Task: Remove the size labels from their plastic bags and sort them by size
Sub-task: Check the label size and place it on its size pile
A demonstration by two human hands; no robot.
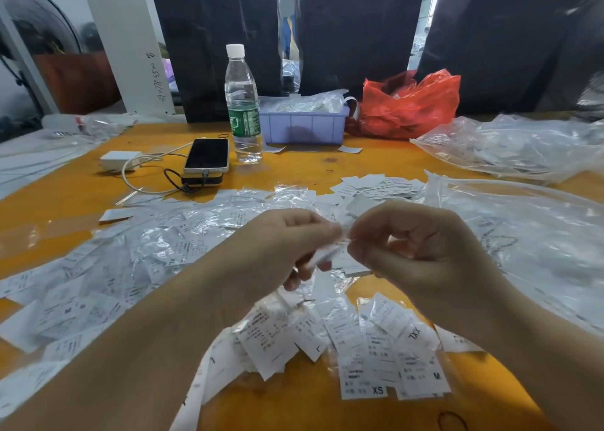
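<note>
I see two hands raised over the middle of the orange surface (294,172). The left hand (287,244) and the right hand (415,244) meet fingertip to fingertip, both with fingers curled, pinching one small bagged label (330,254) between them; motion blur hides whether the label is already out of its plastic.

Under and around the hands lies a wide scatter of size labels (183,241), many of them in clear sleeves, too many and too overlapped for me to count. Nearest me is a loose heap of bare labels (376,342); I can read four size marks there: XXL (415,332), M (436,375), XS (377,390) and an L (317,348). Farther left one label reads XL (172,261). A separate small pile of labels (376,185) sits beyond the right hand.

At the right I count two large clear plastic bags: one (529,228) just beside the right hand, another (510,146) farther back. Along the far edge stand one water bottle (243,104) with a white cap and green wrapper, one lilac tray (304,125) holding bagged stock, and one red plastic bag (408,104). Left of the bottle lies one phone (207,154) resting on a power bank (202,180), with one white charger (120,160) and its cable near it. One rubber band (452,420) lies at the near edge, another (223,135) by the bottle.
</note>
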